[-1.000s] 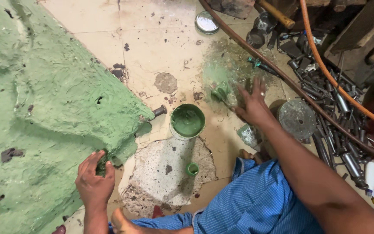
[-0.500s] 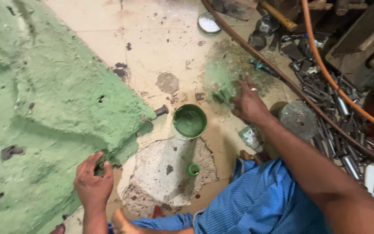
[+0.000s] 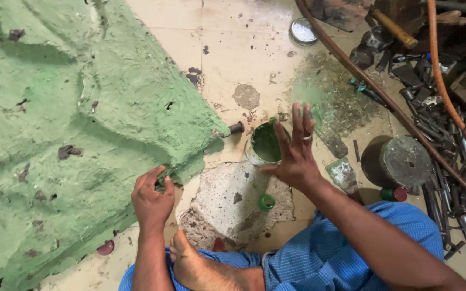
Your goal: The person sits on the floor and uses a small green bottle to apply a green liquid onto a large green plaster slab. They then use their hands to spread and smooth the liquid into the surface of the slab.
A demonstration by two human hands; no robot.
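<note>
I am sitting on the floor (image 3: 227,48) with my left hand (image 3: 152,200) resting against the lower edge of the large green-coated panel (image 3: 66,134). Its fingers are curled loosely over that edge; I cannot tell whether they are gripping it or only steadying it.

My right hand (image 3: 296,153) is hovering over the small tin of green filler (image 3: 262,143), which is standing on the floor just beside the panel's pointed corner. The fingers are spread wide and straight, smeared green at the tips, and are holding nothing. A ring is showing on one finger. The palm is covering part of the tin's rim, so I cannot tell whether the hand is touching it.

Hazards, as I am judging them from here:

- The tin is open and sitting near my wrist. A careless sweep of the right hand could be tipping it, spilling filler across the cracked concrete patch (image 3: 227,202).
- A small green cap (image 3: 266,202) is lying just below the tin, near my knee (image 3: 297,264); shifting my leg could be knocking it away.
- The filler on my fingertips could be marking areas of the panel that are looking finished.
- A brown hose (image 3: 384,102), a round metal block (image 3: 404,160) and a scraper (image 3: 343,175) are lying near on the right; reaching blind there could be snagging the hand.
</note>
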